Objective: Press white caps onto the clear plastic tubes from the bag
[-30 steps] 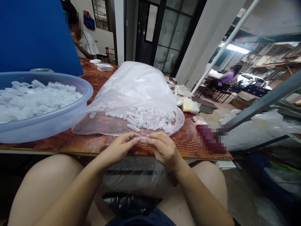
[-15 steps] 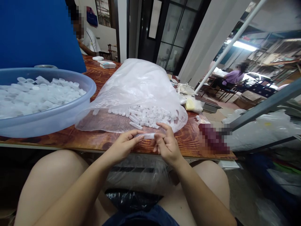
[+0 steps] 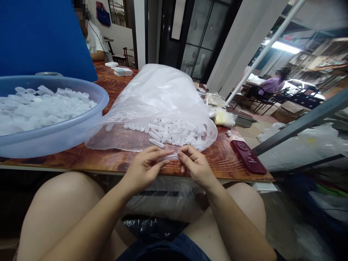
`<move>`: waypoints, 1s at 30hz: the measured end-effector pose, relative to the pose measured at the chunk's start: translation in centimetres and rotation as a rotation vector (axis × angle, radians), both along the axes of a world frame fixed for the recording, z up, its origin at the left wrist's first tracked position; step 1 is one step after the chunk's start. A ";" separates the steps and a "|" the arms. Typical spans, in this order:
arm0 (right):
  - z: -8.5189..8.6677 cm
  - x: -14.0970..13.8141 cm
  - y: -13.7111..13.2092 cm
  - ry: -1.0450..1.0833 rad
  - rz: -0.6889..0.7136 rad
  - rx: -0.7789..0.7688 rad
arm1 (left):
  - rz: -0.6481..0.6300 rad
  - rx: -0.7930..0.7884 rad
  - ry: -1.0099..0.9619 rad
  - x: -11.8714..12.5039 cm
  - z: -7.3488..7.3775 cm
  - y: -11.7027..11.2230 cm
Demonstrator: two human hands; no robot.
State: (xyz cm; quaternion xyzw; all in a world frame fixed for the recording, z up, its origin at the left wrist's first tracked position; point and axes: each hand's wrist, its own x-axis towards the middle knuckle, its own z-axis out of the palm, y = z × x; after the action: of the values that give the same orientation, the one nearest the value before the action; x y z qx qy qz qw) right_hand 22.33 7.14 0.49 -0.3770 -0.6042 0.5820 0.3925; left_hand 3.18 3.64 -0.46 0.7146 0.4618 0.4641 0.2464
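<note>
A small clear plastic tube (image 3: 170,157) lies level between my two hands at the table's front edge. My left hand (image 3: 145,168) pinches its left end with curled fingers. My right hand (image 3: 194,165) pinches its right end, fingers closed round it. Just behind the hands, a clear plastic bag (image 3: 157,105) lies on the wooden table (image 3: 225,159) with several more clear tubes (image 3: 174,132) heaped inside. A blue basin (image 3: 54,136) at the left holds many small clear caps (image 3: 40,108).
A dark red phone (image 3: 248,156) lies at the table's right front. White boxes (image 3: 123,71) sit at the far end beside a seated person (image 3: 94,40). Another person (image 3: 273,85) sits far right. A plastic bag (image 3: 160,201) hangs under the table between my knees.
My right hand briefly opened its fingers beside the tube's end, then closed on it again. The red phone shows plainly now.
</note>
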 end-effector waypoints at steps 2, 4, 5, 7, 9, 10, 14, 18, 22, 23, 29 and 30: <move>-0.1 -0.2 0.1 0.110 0.054 -0.281 | 0.076 0.181 0.220 -0.1 -0.2 -0.3; -0.2 -0.5 0.1 0.181 0.083 -0.455 | 0.099 0.263 0.342 -0.1 -0.2 -0.7; -0.3 -0.5 0.1 0.193 0.069 -0.451 | 0.099 0.251 0.330 -0.1 -0.2 -0.8; -0.4 -0.5 -0.1 0.161 -0.007 -0.258 | 0.087 0.099 0.155 -0.1 0.0 -1.0; -0.5 -0.4 -0.4 0.067 -0.107 0.088 | 0.040 -0.167 -0.147 0.0 0.2 -1.0; -0.6 -0.3 -0.5 0.003 -0.145 0.275 | -0.003 -0.308 -0.285 0.0 0.3 -1.0; -0.7 0.1 -1.0 -0.186 -0.183 0.844 | -0.199 -0.627 -0.539 -0.1 0.3 -0.6; -0.6 0.0 -1.5 -0.207 -0.199 0.849 | -0.222 -0.532 -0.501 -0.3 0.6 -0.9; -0.7 -0.6 -1.7 0.018 -0.174 0.270 | -0.070 -0.148 -0.007 -0.4 0.6 -1.5; -0.7 -0.8 -1.7 0.101 -0.157 0.112 | -0.030 -0.025 0.141 -0.4 0.5 -1.5; -1.0 -1.6 -1.1 0.369 -0.094 -0.354 | 0.041 0.402 0.643 -0.3 -0.2 -1.2; -1.1 -1.7 -1.1 0.381 -0.101 -0.348 | 0.043 0.422 0.659 -0.2 -0.2 -1.3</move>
State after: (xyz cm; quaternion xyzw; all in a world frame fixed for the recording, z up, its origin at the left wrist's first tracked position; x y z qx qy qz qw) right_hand 20.63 6.04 -0.56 -0.3523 -0.3906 0.7173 0.4570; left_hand 2.98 2.39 -0.64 0.8505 0.4253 0.2996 -0.0772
